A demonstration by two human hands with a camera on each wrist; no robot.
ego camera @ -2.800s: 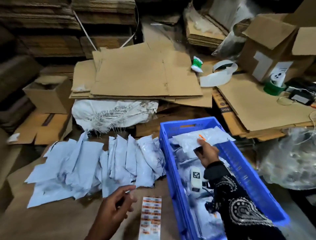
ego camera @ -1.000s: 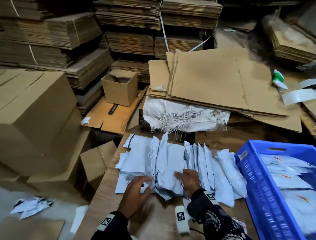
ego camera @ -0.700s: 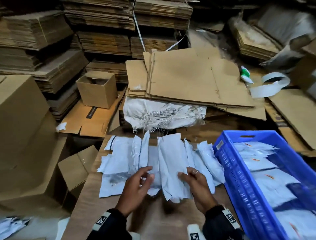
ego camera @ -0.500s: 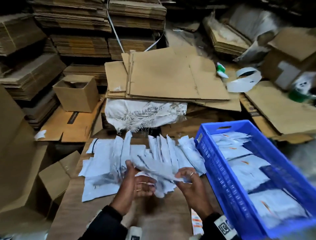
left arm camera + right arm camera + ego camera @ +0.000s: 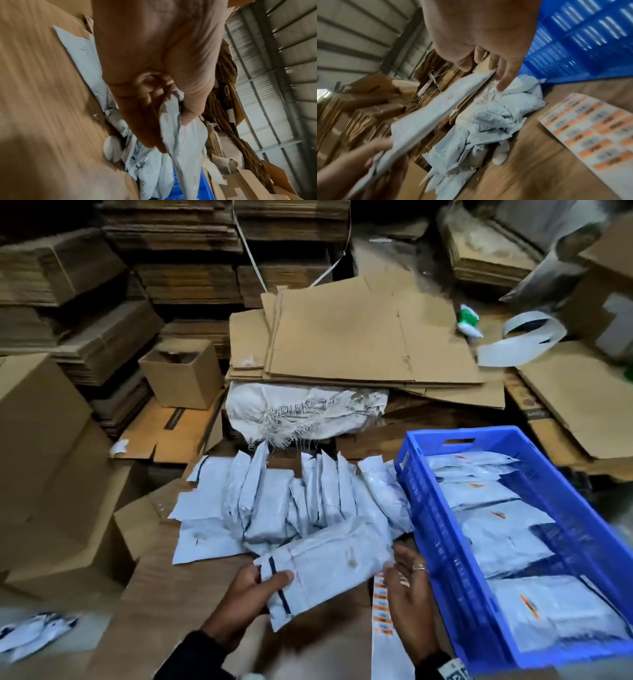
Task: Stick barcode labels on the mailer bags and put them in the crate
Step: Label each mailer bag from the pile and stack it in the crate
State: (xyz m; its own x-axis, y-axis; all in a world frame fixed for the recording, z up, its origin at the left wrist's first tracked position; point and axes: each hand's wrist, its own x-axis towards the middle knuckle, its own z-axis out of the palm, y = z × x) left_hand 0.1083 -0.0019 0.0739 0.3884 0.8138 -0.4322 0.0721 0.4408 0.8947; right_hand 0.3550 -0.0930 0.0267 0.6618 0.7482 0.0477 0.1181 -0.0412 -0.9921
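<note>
One pale grey mailer bag [image 5: 329, 559] is lifted off the wooden table, just in front of a pile of similar mailer bags [image 5: 291, 501]. My left hand [image 5: 270, 578] grips its left end, thumb on top and fingers beneath; the left wrist view shows the bag [image 5: 181, 135] crumpled in that grip. My right hand [image 5: 399, 565] is at the bag's right end with straight, spread fingers [image 5: 502, 83] touching its edge [image 5: 436, 108]. A sheet of orange barcode labels [image 5: 382, 607] lies under the right hand, also seen as the label sheet [image 5: 590, 128]. The blue crate [image 5: 431, 529] at right holds several labelled bags.
Flattened cardboard [image 5: 359, 337] and a white woven sack [image 5: 301, 412] lie beyond the pile. Cardboard boxes [image 5: 41, 440] stand left of the table, an open small box [image 5: 181, 374] behind them. A white strip [image 5: 520, 337] curls at the far right. More bags [image 5: 30, 631] lie on the floor at left.
The bag has come off the pile toward me and now lies flat, held by the left hand. The right hand's fingers have straightened at its end. The view swung slightly right.
</note>
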